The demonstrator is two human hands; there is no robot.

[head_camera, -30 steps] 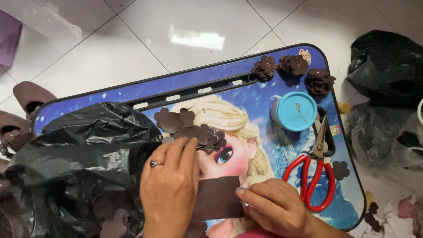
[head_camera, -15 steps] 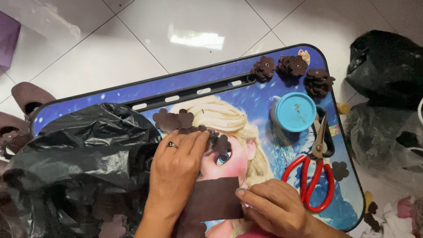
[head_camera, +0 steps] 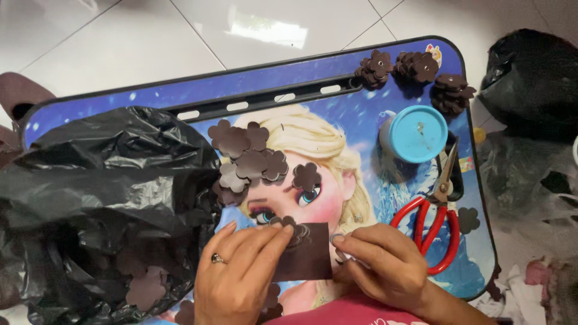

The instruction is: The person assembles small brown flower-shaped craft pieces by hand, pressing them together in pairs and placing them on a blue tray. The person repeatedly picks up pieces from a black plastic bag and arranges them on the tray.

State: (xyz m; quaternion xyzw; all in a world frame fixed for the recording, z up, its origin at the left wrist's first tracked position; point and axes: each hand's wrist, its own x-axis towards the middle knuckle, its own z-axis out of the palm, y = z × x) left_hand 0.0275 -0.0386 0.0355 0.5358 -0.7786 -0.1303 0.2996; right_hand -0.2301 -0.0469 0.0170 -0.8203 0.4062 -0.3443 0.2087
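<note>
Brown foam strip (head_camera: 304, 253) low on blue lap tray (head_camera: 150, 99), pinched between both hands. Left hand (head_camera: 241, 277) grips strip's left part, fingertips (head_camera: 288, 230) over top edge, ring on one finger. Right hand (head_camera: 385, 265) clamps right edge, thumb beside it. Loose brown flower cutouts (head_camera: 247, 159) just above. Black plastic bag (head_camera: 102, 198) left, red scissors (head_camera: 436, 222) right, near blue round lid (head_camera: 416, 133).
</note>
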